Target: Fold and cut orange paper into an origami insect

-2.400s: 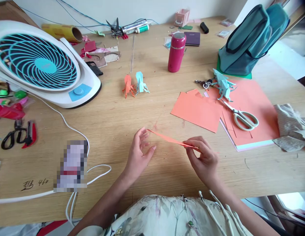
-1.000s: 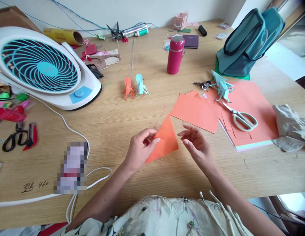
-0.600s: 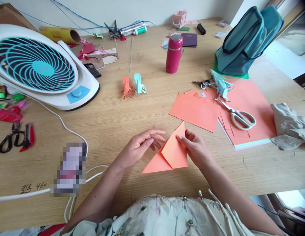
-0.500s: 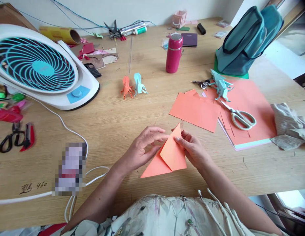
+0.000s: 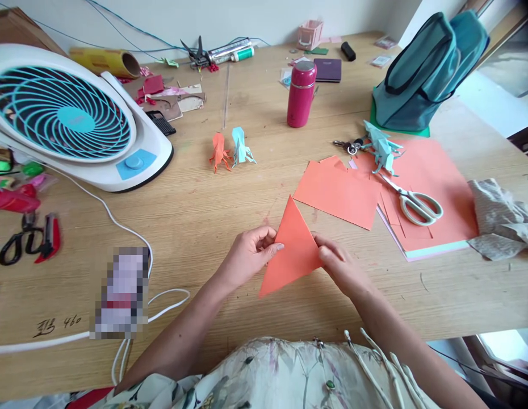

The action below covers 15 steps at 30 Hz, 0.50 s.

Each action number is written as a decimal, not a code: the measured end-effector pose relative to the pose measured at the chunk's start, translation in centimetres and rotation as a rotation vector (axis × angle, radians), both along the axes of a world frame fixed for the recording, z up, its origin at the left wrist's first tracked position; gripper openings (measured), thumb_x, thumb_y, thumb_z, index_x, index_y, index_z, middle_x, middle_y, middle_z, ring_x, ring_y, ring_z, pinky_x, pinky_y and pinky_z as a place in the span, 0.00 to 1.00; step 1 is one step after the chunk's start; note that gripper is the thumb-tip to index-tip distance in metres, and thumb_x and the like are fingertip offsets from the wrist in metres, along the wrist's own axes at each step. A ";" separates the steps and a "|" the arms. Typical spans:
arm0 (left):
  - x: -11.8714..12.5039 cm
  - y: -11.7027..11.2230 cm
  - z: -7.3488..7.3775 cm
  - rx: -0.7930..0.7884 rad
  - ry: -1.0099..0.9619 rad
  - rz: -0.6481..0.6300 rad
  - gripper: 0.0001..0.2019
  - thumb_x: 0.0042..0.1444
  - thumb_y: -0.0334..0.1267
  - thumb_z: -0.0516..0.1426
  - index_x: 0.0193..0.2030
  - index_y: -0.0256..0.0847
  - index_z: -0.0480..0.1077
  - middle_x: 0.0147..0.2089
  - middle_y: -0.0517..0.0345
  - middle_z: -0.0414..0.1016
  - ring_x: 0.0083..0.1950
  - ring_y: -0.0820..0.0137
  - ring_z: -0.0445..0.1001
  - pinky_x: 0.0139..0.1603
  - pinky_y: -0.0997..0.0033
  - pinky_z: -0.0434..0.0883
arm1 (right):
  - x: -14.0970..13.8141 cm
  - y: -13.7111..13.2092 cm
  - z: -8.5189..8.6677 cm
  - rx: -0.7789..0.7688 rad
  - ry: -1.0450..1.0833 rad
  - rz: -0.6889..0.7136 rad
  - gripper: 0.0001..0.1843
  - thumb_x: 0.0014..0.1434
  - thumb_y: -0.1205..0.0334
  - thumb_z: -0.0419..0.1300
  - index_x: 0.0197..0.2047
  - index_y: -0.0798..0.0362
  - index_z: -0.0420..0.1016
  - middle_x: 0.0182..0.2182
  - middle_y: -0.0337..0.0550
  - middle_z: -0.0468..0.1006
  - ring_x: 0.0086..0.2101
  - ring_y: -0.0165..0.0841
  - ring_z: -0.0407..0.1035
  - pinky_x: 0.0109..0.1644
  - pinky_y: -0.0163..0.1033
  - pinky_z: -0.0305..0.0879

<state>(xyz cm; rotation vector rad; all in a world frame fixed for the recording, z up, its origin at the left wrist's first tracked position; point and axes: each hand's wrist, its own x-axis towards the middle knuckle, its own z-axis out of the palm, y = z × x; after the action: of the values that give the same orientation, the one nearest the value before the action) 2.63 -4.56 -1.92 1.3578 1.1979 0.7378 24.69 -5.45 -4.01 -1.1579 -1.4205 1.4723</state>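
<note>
Between my hands, above the near part of the table, is an orange sheet of origami paper [image 5: 292,250] folded into a triangle with its tip pointing away from me. My left hand [image 5: 252,250] pinches its left edge, thumb on top and fingers curled beneath. At the right corner, my right hand [image 5: 338,261] grips the paper between thumb and fingers. The side facing me is plain, and its underside is hidden. Just beyond lie loose orange sheets [image 5: 338,193]. Farther off stand an orange folded paper figure [image 5: 220,152] and a light blue one [image 5: 242,146].
White-handled scissors [image 5: 417,207] and a blue paper insect [image 5: 382,146] rest on the stacked paper [image 5: 447,187] at right. A fan [image 5: 151,153] stands left, near a phone [image 5: 121,292] and cable. A pink flask [image 5: 301,96] and a teal bag [image 5: 417,85] are farther back.
The folded paper has been turned over, so the smaller flap on its front no longer shows. My left hand has closed onto its left edge, and my right hand has shifted to the right corner.
</note>
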 end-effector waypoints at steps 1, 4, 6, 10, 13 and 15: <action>0.1 0.0 -0.4 -0.038 -0.020 0.007 0.10 0.59 0.44 0.60 0.34 0.38 0.70 0.30 0.61 0.72 0.29 0.74 0.69 0.28 0.77 0.67 | -0.1 -0.1 -0.1 -0.097 0.045 0.064 0.23 0.60 0.41 0.62 0.51 0.47 0.80 0.45 0.45 0.83 0.45 0.43 0.78 0.49 0.46 0.75; 0.3 0.1 -1.3 -0.113 -0.071 0.001 0.11 0.57 0.45 0.61 0.35 0.38 0.70 0.29 0.62 0.72 0.28 0.75 0.69 0.25 0.78 0.67 | -0.6 -0.2 -0.9 -0.275 0.120 0.037 0.20 0.57 0.45 0.67 0.46 0.50 0.80 0.41 0.45 0.84 0.40 0.41 0.78 0.46 0.44 0.75; 0.3 0.1 -1.5 -0.145 -0.098 -0.012 0.11 0.56 0.44 0.62 0.36 0.38 0.71 0.30 0.61 0.74 0.29 0.74 0.70 0.26 0.78 0.68 | -0.8 -0.2 -1.4 -0.308 0.131 -0.002 0.19 0.57 0.46 0.68 0.43 0.51 0.80 0.39 0.45 0.84 0.38 0.40 0.77 0.44 0.43 0.74; 0.1 0.2 -1.6 -0.183 -0.132 0.003 0.09 0.55 0.41 0.62 0.37 0.37 0.73 0.34 0.58 0.77 0.31 0.74 0.72 0.27 0.78 0.70 | -0.9 -0.2 -1.8 -0.317 0.149 -0.030 0.19 0.56 0.46 0.68 0.43 0.51 0.80 0.41 0.45 0.84 0.39 0.40 0.77 0.45 0.42 0.74; 0.3 0.2 -1.9 -0.180 -0.135 0.055 0.08 0.53 0.40 0.62 0.36 0.37 0.76 0.34 0.58 0.78 0.32 0.73 0.73 0.27 0.79 0.70 | -1.0 -0.2 -1.7 -0.298 0.151 -0.046 0.19 0.55 0.46 0.69 0.43 0.51 0.80 0.40 0.45 0.84 0.39 0.40 0.78 0.45 0.42 0.74; 0.6 0.2 -2.1 -0.197 -0.128 0.114 0.08 0.51 0.40 0.62 0.33 0.37 0.77 0.31 0.59 0.77 0.29 0.75 0.71 0.26 0.79 0.69 | -1.1 -0.2 -1.8 -0.289 0.149 -0.056 0.19 0.55 0.46 0.69 0.41 0.51 0.80 0.39 0.45 0.84 0.38 0.40 0.78 0.43 0.41 0.74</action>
<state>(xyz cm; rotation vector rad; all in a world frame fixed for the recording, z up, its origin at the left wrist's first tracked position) 3.18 -4.34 -4.02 1.0719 1.2197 0.7548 23.64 -5.67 -5.82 -1.2207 -1.0910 1.7263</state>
